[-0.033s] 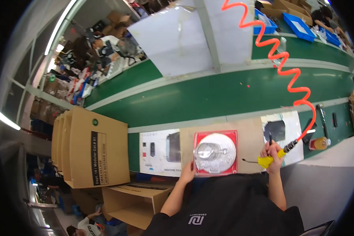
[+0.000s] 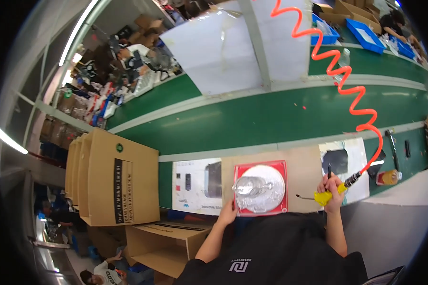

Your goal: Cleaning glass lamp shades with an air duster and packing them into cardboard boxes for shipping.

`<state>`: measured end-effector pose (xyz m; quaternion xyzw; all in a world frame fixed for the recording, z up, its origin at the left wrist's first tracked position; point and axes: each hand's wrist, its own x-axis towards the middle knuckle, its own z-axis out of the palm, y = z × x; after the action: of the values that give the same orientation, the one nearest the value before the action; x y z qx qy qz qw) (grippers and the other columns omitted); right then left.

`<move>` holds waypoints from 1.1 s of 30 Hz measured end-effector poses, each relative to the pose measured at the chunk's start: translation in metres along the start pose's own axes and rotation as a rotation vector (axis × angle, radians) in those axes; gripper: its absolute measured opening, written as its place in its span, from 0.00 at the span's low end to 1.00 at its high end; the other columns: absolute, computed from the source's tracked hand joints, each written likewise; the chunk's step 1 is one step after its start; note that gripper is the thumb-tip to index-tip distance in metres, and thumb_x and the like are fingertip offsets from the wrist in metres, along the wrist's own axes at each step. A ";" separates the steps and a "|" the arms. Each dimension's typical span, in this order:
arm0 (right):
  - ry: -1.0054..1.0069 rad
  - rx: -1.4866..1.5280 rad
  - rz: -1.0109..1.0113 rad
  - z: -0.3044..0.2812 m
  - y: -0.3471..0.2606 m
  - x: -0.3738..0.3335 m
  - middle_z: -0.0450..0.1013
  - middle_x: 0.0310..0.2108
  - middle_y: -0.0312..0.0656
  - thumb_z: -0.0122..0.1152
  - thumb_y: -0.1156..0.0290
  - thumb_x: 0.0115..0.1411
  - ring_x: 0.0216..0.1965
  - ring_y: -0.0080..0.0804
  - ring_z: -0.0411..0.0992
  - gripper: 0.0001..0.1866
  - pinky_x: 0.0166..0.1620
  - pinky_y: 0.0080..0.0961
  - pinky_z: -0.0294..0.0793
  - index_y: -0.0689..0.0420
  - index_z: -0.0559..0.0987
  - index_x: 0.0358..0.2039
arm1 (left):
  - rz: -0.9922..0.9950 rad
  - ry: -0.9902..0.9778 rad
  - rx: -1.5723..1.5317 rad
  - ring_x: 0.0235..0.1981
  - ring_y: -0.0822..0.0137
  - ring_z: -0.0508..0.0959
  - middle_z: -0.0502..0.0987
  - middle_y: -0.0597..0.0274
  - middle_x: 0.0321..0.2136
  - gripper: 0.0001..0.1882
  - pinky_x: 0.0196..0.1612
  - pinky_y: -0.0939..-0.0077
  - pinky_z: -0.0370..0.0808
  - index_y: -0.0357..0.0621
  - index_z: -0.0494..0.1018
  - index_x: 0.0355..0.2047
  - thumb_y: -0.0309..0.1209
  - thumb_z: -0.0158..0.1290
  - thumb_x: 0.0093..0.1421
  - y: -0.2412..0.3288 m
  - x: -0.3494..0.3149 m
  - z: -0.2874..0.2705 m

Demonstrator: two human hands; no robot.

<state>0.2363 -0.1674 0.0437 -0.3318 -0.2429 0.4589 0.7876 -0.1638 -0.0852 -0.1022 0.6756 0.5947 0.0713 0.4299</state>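
A red square base with a white, foil-like round disc lies on a cardboard sheet in front of me. A clear plastic piece with a rounded, dome-like end rests over the disc's left part. My left hand holds the base at its near left edge, its fingers partly hidden. In my right hand is a yellow air blow gun, its thin bent nozzle pointing left toward the base. A black stick-like part rises beside those fingers. An orange coiled hose runs up from the gun.
Cardboard boxes stand at the left, with an open carton below them. Flattened printed card covers the green bench. A small bottle and a dark tool lie at right. Other people work farther off.
The whole view has shifted slightly right and down. Both hands, the blow gun and the base keep their places relative to one another.
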 end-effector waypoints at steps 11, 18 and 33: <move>0.055 -0.209 0.069 -0.007 0.050 0.019 0.62 0.29 0.37 0.52 0.75 0.63 0.24 0.22 0.64 0.09 0.29 0.19 0.65 0.57 0.66 0.25 | 0.673 0.623 -0.456 0.52 0.61 0.71 0.71 0.49 0.49 0.26 0.56 0.67 0.65 0.34 0.61 0.54 0.38 0.51 0.61 0.158 -0.035 -0.103; 0.075 -0.686 0.078 -0.012 0.075 0.024 0.66 0.21 0.32 0.55 0.72 0.62 0.23 0.18 0.64 0.11 0.28 0.17 0.62 0.58 0.69 0.23 | 0.539 0.681 -0.523 0.38 0.66 0.78 0.76 0.59 0.34 0.24 0.47 0.72 0.72 0.40 0.65 0.41 0.20 0.63 0.46 0.244 -0.026 -0.081; -0.043 -0.583 0.201 0.010 0.075 0.031 0.65 0.20 0.33 0.55 0.71 0.62 0.21 0.20 0.64 0.07 0.26 0.18 0.64 0.57 0.69 0.28 | 0.919 1.607 -0.443 0.30 0.64 0.73 0.71 0.56 0.31 0.27 0.35 0.69 0.74 0.38 0.61 0.44 0.45 0.55 0.54 0.172 -0.243 -0.249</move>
<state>0.2019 -0.1104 -0.0034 -0.5563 -0.3468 0.4522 0.6048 -0.2559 -0.1579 0.2680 0.4955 0.3617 0.7875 -0.0594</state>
